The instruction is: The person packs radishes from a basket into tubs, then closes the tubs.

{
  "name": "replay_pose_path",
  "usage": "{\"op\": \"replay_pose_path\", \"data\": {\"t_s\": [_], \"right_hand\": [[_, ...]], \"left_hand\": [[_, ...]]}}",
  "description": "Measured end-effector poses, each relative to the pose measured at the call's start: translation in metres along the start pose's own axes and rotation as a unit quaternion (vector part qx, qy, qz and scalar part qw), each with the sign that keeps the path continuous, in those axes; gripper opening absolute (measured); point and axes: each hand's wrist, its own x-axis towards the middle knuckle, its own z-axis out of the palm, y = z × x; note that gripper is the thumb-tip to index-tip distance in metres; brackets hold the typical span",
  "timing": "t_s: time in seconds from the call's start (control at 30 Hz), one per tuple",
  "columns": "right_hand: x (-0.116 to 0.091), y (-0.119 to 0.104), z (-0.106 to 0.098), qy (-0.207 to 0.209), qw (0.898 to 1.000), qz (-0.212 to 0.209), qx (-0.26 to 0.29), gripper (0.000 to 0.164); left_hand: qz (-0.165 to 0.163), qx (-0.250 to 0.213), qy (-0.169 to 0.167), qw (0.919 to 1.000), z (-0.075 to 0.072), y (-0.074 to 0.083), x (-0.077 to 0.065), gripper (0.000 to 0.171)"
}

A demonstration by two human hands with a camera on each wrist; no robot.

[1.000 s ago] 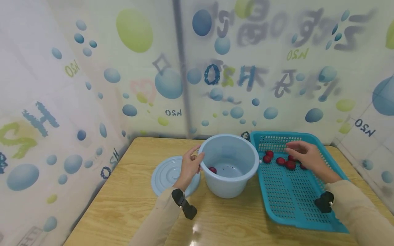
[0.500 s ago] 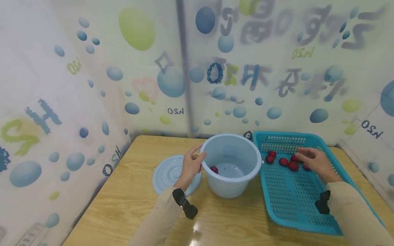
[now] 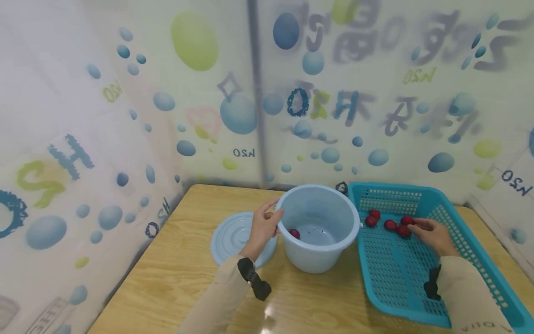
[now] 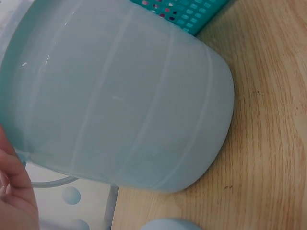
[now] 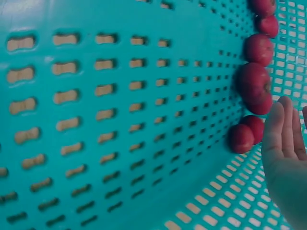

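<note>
My left hand (image 3: 263, 229) grips the left rim of a light blue plastic bucket (image 3: 314, 260), thumb over the rim. In the left wrist view, the bucket's side (image 4: 129, 96) fills most of the picture, with part of the left hand (image 4: 17, 191) at the edge. One dark red plum (image 3: 294, 233) lies inside the bucket. My right hand (image 3: 435, 236) is over the turquoise basket (image 3: 379, 278), fingertips close to several red plums (image 3: 403, 231). In the right wrist view the fingers of the right hand (image 5: 288, 158) are extended beside the plums (image 5: 253, 81); no held fruit shows.
A round light blue lid (image 3: 229, 236) lies on the wooden table (image 3: 167, 278), left of the bucket and partly behind the left forearm. The basket stands right of the bucket, its rim raised. A patterned wall covering (image 3: 208, 116) borders the table.
My right hand has lowered toward the plums in the basket and its fingers have come nearer to them. The left hand keeps its grip on the bucket. The head view has shifted slightly.
</note>
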Motion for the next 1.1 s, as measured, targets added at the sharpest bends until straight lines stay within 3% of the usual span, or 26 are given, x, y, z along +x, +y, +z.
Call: {"op": "replay_pose_path", "data": {"t_s": [0.13,0.27,0.47,0.67,0.97,1.1], "right_hand": [[-0.021,-0.019,0.000,0.002,0.999,0.040,0.015,0.065],[-0.028,-0.025,0.005,-0.007,0.999,0.052,0.015,0.061],[-0.013,-0.009,0.016,0.007,0.998,0.061,-0.007,0.057],[-0.006,-0.015,0.017,0.012,0.997,0.079,-0.009,0.051],[0.008,-0.003,0.025,0.047,0.997,0.057,-0.008,0.047],[0.004,-0.009,0.026,0.056,0.997,0.058,-0.017,0.044]], "left_hand": [[-0.005,-0.002,-0.010,0.9999,0.000,-0.001,-0.001,0.040],[-0.014,-0.004,-0.016,0.9998,0.000,0.007,-0.006,0.042],[-0.012,-0.002,-0.020,0.9997,0.001,0.024,-0.017,0.042],[-0.007,-0.005,-0.026,0.9996,0.001,0.028,-0.017,0.043],[-0.008,0.001,-0.019,0.9998,0.001,0.030,-0.016,0.042],[-0.006,0.003,-0.014,0.9999,0.000,0.029,-0.017,0.042]]}}
